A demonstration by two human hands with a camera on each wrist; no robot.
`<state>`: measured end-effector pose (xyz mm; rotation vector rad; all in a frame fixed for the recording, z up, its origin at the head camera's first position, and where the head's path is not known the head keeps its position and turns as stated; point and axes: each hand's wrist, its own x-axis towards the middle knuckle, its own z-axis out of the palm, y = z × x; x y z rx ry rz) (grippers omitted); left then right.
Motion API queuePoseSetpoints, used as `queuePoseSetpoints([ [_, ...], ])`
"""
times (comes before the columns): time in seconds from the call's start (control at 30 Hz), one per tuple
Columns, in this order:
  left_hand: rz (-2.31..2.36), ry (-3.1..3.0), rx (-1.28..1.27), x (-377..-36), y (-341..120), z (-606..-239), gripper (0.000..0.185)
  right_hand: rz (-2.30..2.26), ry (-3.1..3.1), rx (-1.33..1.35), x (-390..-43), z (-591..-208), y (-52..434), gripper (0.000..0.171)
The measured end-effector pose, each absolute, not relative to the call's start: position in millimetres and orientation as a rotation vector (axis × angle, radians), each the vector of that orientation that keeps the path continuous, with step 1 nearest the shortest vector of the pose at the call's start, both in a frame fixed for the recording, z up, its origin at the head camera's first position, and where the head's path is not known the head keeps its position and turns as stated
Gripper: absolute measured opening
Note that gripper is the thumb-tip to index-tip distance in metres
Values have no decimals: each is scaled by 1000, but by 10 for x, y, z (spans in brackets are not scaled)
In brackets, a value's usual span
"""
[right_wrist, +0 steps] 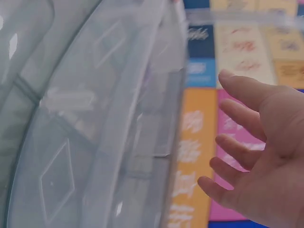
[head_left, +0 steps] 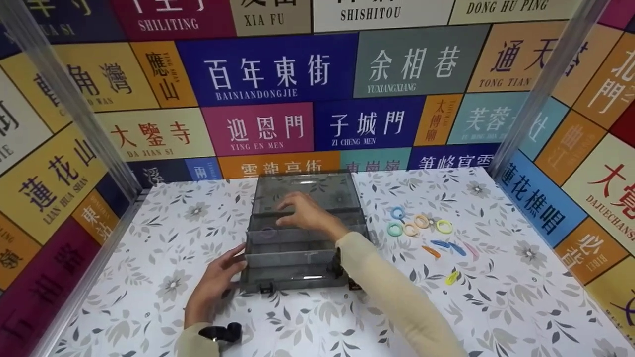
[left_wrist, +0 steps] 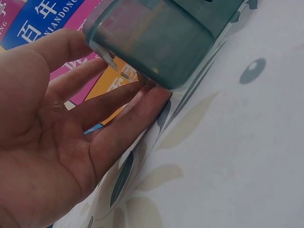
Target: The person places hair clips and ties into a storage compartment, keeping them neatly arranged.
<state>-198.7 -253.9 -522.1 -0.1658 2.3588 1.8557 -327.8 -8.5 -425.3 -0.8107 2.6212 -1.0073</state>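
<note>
A dark translucent plastic compartment box stands on the table with its lid raised at the back. A purple hair tie lies inside, toward the left. My left hand touches the box's left side; in the left wrist view its extended fingers rest against the box's lower corner. Over the rear compartments hovers my right hand, fingers spread and slightly bent, with nothing between them. The right wrist view shows that palm beside the box's clear-looking wall.
Right of the box lie several coloured hair ties in a loose group. Nearer the front are several hair clips, including an orange one, a blue one and a yellow one. Sign-patterned walls bound the floral tabletop.
</note>
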Motion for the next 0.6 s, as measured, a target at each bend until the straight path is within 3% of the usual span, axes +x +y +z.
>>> queuePoseSetpoints([
  [0.13, 1885, 2340, -168, -1967, -2558, -5235, 53, -976, 2585, -836, -3090, -4156, 49, 48],
  [0.3, 1895, 2328, -169, -1963, -2559, -5233, 53, -1065, 2619, -897, -2963, -4094, 311, 43],
  [0.6, 1883, 2321, -162, -1985, -2536, -5217, 54, -1349, 2657, -929, -2845, -4264, 920, 42],
])
